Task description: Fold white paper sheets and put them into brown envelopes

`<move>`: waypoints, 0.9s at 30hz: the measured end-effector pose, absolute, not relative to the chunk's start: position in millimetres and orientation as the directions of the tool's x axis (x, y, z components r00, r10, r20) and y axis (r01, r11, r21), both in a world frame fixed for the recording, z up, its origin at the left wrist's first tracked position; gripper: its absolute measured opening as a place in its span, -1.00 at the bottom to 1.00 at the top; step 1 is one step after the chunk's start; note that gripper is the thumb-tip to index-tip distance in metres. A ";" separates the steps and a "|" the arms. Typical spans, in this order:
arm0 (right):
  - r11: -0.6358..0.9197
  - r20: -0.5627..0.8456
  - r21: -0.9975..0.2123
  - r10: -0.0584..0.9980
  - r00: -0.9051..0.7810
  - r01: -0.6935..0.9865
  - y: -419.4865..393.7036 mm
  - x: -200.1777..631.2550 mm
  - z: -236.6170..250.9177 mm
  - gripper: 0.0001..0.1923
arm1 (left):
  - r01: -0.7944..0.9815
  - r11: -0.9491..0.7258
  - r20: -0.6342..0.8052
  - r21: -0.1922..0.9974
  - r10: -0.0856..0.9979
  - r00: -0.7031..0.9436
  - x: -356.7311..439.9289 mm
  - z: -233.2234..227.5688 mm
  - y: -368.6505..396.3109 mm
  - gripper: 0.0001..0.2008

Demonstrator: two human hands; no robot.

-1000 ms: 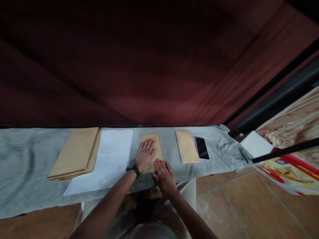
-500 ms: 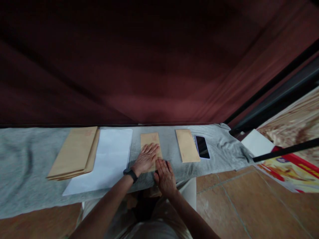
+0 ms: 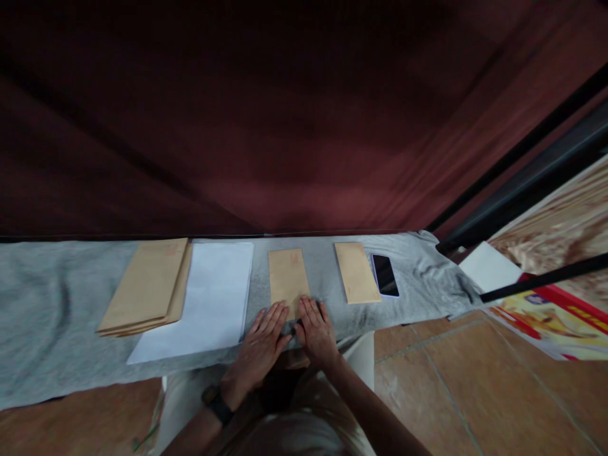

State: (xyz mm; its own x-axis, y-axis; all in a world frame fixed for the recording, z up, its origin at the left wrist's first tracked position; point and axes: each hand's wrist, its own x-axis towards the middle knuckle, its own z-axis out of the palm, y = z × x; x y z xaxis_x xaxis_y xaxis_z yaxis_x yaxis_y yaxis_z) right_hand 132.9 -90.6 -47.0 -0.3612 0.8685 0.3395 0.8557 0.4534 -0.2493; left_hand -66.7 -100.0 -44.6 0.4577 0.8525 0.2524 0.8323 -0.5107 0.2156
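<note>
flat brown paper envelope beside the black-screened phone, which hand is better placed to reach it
Right, probably: the right hand lies nearer that flat brown paper envelope, with only grey cloth between; the left hand would have to cross past the right.

Resting left hand [image 3: 261, 343] palm down, fingertips on lower left part of small brown envelope [image 3: 289, 278] (reddish mark [image 3: 294, 258] near its top right corner). Touching its lower right corner with right hand [image 3: 316, 332], also palm down. Wearing dark wristband [image 3: 217, 404] on left wrist. Working over grey cloth [image 3: 323, 269], facing dark red backdrop [image 3: 294, 158]. Seeing white paper [image 3: 216, 297] to the left, partly under larger brown envelopes [image 3: 147, 282]; to the right, second small envelope [image 3: 356, 272] just beside dark-screened phone [image 3: 385, 275].
</note>
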 end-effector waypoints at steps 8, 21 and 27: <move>0.525 0.346 -0.281 0.836 -0.425 0.803 -110.9 131.4 -48.5 -0.49 | 0.903 -0.227 0.257 0.365 0.957 0.136 -48.4 -52.4 -119.2 -0.50; 0.438 0.330 -0.350 0.885 -0.329 0.828 -103.7 117.3 -54.6 -0.45 | 0.336 0.098 -0.008 0.937 0.966 -0.259 -38.4 -54.9 -73.2 -0.34; 0.376 0.315 -0.312 0.907 -0.278 0.872 -98.9 111.5 -44.1 -0.46 | 0.153 0.158 -0.112 0.975 0.955 -0.275 -30.4 -37.0 -64.8 -0.45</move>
State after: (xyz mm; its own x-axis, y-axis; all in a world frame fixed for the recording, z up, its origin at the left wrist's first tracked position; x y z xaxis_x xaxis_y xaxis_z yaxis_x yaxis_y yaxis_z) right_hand 111.5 -98.9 -44.1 -0.2785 0.9072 0.3154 0.8724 0.3762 -0.3120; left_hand -30.4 -64.8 -37.0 -0.2754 0.9548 -0.1116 0.1530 0.1581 0.9755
